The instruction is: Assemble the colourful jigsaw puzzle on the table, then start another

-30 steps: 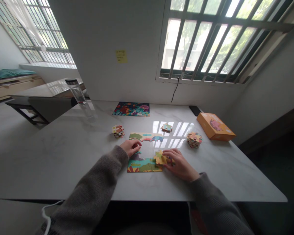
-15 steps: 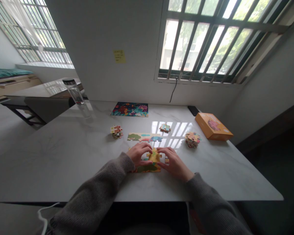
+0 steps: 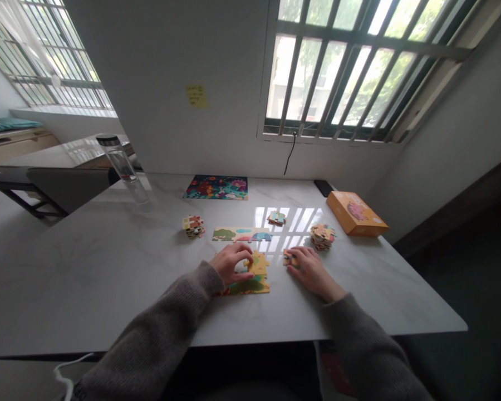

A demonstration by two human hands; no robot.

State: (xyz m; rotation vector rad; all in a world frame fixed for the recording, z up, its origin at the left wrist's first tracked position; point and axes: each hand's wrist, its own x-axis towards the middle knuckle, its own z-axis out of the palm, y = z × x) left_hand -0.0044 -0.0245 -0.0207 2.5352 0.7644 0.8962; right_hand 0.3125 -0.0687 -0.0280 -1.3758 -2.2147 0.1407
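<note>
My left hand point(image 3: 232, 264) rests at the left side of a partly joined puzzle section point(image 3: 247, 286), its thumb and curved fingers apart. Beside those fingertips lies a yellow puzzle piece point(image 3: 258, 264), which sits against the green lower row. Further right, my right hand point(image 3: 314, 272) has its fingers on a small orange puzzle piece point(image 3: 289, 257), partly covered by them. Just beyond my hands is a joined puzzle strip point(image 3: 242, 234) showing a green bush and a blue shape. What lies beneath my left palm is hidden.
Stacks of puzzle pieces stand at left point(image 3: 193, 225), at centre point(image 3: 276, 217) and at right point(image 3: 323, 236). A dark picture sheet point(image 3: 217, 187) lies at the back. An orange box point(image 3: 356, 214), a black phone point(image 3: 323, 187) and a glass bottle point(image 3: 122, 162) are around the table.
My right hand has left the yellow piece and moved right, onto the small orange piece. My left hand stays at the puzzle section. The view has shifted slightly.
</note>
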